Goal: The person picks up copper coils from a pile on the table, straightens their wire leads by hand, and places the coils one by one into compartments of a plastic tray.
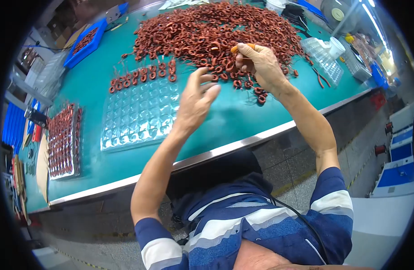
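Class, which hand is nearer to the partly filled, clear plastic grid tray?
Left: the left hand is just right of the tray; the right hand is farther right, by the red-brown ring pile.

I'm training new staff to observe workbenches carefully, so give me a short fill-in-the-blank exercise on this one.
1. Compared with the right hand, the ____ hand is closer to the mostly empty clear tray.
2. The pliers-like tool right of the heap of rings has ____ handles.
3. The bin at the far left corner of the table is ____.
4. The shirt is patterned with ____.

Missing words: left; red; blue; stripes.
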The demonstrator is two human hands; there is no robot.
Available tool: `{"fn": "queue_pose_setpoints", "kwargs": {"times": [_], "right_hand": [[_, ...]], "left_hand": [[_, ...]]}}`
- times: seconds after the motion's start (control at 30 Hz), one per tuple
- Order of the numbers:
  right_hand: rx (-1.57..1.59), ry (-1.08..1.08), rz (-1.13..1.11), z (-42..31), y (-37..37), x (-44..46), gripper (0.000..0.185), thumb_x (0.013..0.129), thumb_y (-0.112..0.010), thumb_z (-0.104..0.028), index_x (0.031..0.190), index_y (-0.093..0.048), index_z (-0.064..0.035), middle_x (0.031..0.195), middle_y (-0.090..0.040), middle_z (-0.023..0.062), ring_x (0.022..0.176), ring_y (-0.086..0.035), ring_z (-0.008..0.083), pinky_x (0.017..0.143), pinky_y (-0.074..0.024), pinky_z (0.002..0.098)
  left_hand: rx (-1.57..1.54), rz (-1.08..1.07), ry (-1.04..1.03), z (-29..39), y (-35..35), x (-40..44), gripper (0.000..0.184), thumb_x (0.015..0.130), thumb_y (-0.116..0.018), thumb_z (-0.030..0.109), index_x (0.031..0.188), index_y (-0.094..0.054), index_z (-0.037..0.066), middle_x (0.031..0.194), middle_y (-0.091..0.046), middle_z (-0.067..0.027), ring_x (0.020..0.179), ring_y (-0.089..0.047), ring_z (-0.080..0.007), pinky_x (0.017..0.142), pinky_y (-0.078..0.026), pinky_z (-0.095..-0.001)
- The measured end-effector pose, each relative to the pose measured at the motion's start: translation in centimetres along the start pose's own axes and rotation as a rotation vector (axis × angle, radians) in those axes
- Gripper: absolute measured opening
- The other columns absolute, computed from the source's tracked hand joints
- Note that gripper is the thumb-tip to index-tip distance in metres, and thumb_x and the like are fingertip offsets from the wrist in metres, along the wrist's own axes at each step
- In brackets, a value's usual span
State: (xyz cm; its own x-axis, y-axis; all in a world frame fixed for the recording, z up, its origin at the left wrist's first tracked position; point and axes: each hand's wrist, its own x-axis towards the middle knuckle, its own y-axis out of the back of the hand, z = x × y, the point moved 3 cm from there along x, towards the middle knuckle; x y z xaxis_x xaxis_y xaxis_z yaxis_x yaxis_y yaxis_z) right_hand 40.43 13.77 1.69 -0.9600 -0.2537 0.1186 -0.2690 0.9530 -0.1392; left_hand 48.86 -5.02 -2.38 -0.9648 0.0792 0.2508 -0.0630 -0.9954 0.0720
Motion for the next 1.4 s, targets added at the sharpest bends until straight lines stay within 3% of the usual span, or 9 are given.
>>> {"fn": "queue_pose_setpoints", "kwargs": {"times": [0.17, 0.27, 0.4, 0.53, 0.6, 0.8, 0.97, 1.07, 1.4], "right_hand": [[0.086, -0.100, -0.206, 0.9, -3.4, -0.8, 0.031, 0.095, -0.062, -0.027, 0.107, -0.065, 0.0007, 0.088, -0.066, 0.0032, 0.077, -0.062, 0.0089, 0.068, -0.0513, 0.0225], [-0.348, 0.164, -0.167, 0.7, -3.7, -0.9, 0.042, 0.092, -0.066, -0.028, 0.120, -0.059, 0.0042, 0.099, -0.064, 0.0056, 0.088, -0.061, 0.0103, 0.077, -0.0510, 0.0250], [-0.379, 0.266, -0.410, 1.5, -4.4, -2.5, 0.049, 0.090, -0.069, -0.025, 0.128, -0.055, 0.0022, 0.112, -0.063, 0.0091, 0.099, -0.060, 0.0127, 0.085, -0.0505, 0.0278], [-0.472, 0.296, -0.192, 2.2, -5.3, -2.8, 0.026, 0.094, -0.065, -0.023, 0.105, -0.070, 0.0002, 0.077, -0.069, 0.0057, 0.069, -0.064, 0.0105, 0.064, -0.0535, 0.0246], [-0.545, 0.331, -0.142, 2.3, -5.7, -3.2, 0.025, 0.093, -0.066, -0.022, 0.102, -0.071, 0.0009, 0.076, -0.069, 0.0073, 0.066, -0.064, 0.0100, 0.060, -0.0525, 0.0245], [-0.866, 0.735, -0.058, 1.8, -6.2, -4.3, 0.016, 0.088, -0.069, -0.015, 0.089, -0.070, 0.0014, 0.078, -0.064, 0.0114, 0.069, -0.061, 0.0212, 0.060, -0.0491, 0.0327], [-0.934, 1.226, -0.072, -0.6, -9.5, -9.3, 0.005, 0.083, -0.069, -0.005, 0.081, -0.069, -0.0008, 0.071, -0.057, 0.0116, 0.058, -0.053, 0.0241, 0.053, -0.0427, 0.0322], [-0.316, 0.194, -0.006, 3.0, -6.1, -6.3, 0.021, 0.092, -0.066, -0.020, 0.082, -0.070, -0.0019, 0.063, -0.055, -0.0012, 0.055, -0.046, 0.0088, 0.050, -0.0367, 0.0265], [-0.040, 0.128, 0.078, 4.9, -7.4, -7.3, 0.034, 0.094, -0.066, -0.032, 0.092, -0.068, 0.0022, 0.070, -0.056, -0.0031, 0.059, -0.047, 0.0054, 0.053, -0.0395, 0.0207]], "left_hand": [[-0.239, -0.014, -0.053, -0.9, -1.0, 1.3, 0.037, 0.098, -0.057, 0.016, 0.127, -0.043, -0.003, 0.106, -0.058, -0.0134, 0.092, -0.061, -0.0174, 0.077, -0.051, -0.0294], [-0.307, -0.014, 0.002, -1.3, 0.2, 0.4, 0.028, 0.101, -0.051, 0.023, 0.117, -0.051, 0.000, 0.089, -0.058, -0.0063, 0.072, -0.058, -0.0120, 0.062, -0.049, -0.0262], [-0.208, -0.077, 0.050, -1.7, 1.8, -0.9, 0.034, 0.105, -0.042, 0.032, 0.107, -0.056, 0.002, 0.078, -0.058, -0.0043, 0.061, -0.058, -0.0118, 0.053, -0.047, -0.0247], [-0.137, -0.086, -0.007, -1.4, 1.4, -1.9, 0.036, 0.106, -0.039, 0.032, 0.104, -0.055, 0.000, 0.077, -0.063, -0.0075, 0.061, -0.060, -0.0132, 0.054, -0.049, -0.0256], [-0.321, 0.037, -0.017, -0.3, 0.8, -2.6, 0.027, 0.104, -0.045, 0.025, 0.109, -0.053, 0.000, 0.079, -0.062, -0.0063, 0.064, -0.060, -0.0125, 0.057, -0.049, -0.0255], [0.128, 0.129, -0.083, 0.8, 0.1, -4.6, 0.022, 0.097, -0.055, 0.010, 0.117, -0.051, 0.000, 0.078, -0.058, -0.0062, 0.067, -0.056, -0.0110, 0.060, -0.048, -0.0266], [0.469, 0.381, -0.446, -0.9, 1.3, -3.9, 0.016, 0.098, -0.052, 0.008, 0.112, -0.056, 0.000, 0.077, -0.058, -0.0057, 0.062, -0.055, -0.0107, 0.057, -0.046, -0.0263], [0.071, 0.138, -0.110, 1.6, 1.6, -5.6, 0.016, 0.099, -0.052, 0.009, 0.112, -0.055, 0.001, 0.076, -0.055, -0.0043, 0.060, -0.053, -0.0092, 0.053, -0.043, -0.0242], [-0.281, 0.224, 0.039, 0.1, 2.8, -5.2, 0.016, 0.103, -0.047, 0.018, 0.107, -0.049, 0.003, 0.074, -0.048, -0.0018, 0.057, -0.049, -0.0083, 0.048, -0.039, -0.0222]]}}
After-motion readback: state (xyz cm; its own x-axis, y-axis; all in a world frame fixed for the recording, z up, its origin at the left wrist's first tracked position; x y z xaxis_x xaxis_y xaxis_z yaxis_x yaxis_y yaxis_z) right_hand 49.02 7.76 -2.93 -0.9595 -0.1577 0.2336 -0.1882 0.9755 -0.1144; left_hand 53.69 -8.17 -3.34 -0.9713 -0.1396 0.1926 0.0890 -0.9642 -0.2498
